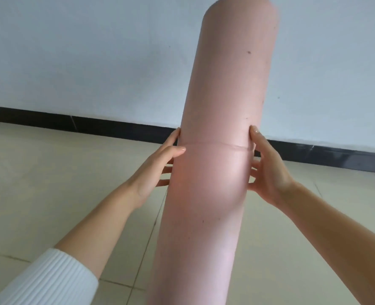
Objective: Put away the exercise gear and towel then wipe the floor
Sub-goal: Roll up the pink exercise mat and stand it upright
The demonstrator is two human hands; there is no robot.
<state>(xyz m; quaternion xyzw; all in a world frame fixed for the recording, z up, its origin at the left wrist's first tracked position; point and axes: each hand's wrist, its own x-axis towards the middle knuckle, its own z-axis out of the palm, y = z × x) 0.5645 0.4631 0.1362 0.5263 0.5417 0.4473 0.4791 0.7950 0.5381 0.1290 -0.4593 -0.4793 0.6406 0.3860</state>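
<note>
A rolled pink exercise mat (221, 106) stands upright in the middle of the view, its top leaning toward the white wall and its bottom end out of view. My left hand (158, 166) presses flat against the roll's left side, thumb on the front. My right hand (268, 166) presses against its right side with straight fingers. A thin seam line crosses the roll between the two hands. No towel is in view.
A white wall (94, 51) with a black skirting board (94, 124) runs behind the mat. Beige floor tiles (50, 183) spread out to the left and right of the roll.
</note>
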